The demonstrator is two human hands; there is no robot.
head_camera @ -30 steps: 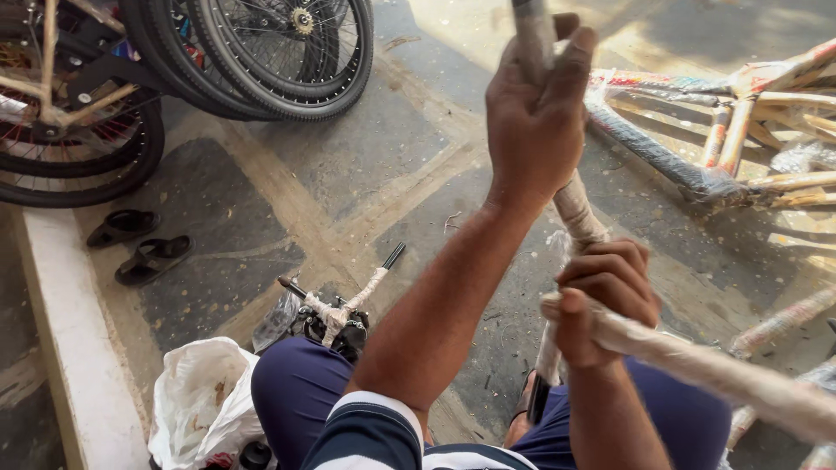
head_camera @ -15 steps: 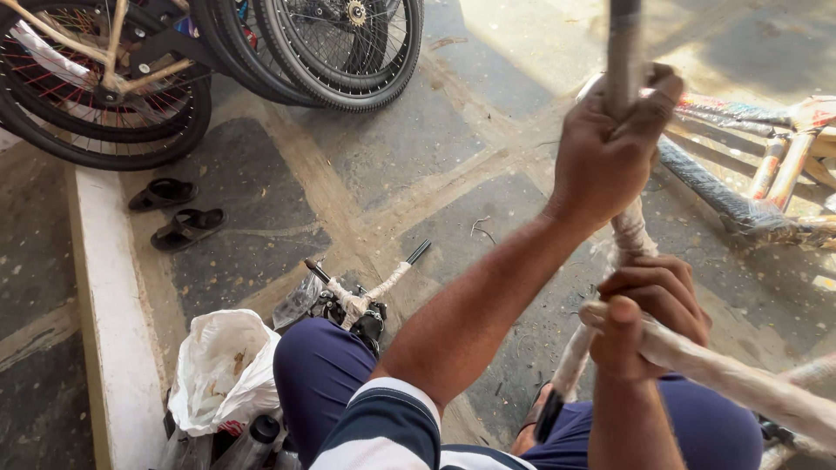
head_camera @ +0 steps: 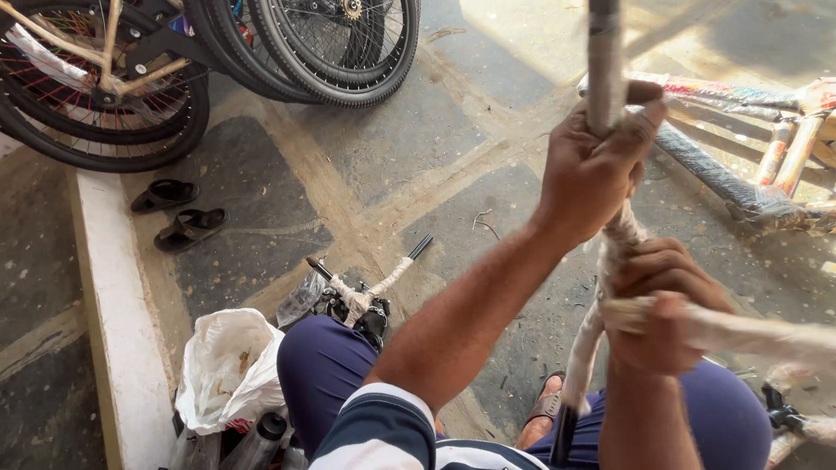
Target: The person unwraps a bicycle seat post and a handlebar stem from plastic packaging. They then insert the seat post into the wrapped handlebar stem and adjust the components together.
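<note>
My left hand (head_camera: 596, 165) grips a wrapped bicycle frame tube (head_camera: 603, 61) that stands upright in front of me, with white packing wrap bunched under the fingers. Lower down, my right hand (head_camera: 666, 309) closes on the same frame where a second wrapped tube (head_camera: 766, 331) branches off to the right. The frame's lower end (head_camera: 566, 426) rests between my knees, near my sandalled foot (head_camera: 546, 407).
Bicycle wheels (head_camera: 340, 43) lean at the top left. A pair of black sandals (head_camera: 178, 213) lies by a white kerb (head_camera: 113, 322). A wrapped handlebar (head_camera: 366, 292), a white plastic bag (head_camera: 228, 365) and another wrapped frame (head_camera: 740, 165) lie on the stone floor.
The view has shifted down and left. My left hand stays clamped high on the upright tube and the right hand stays at the junction below it.
</note>
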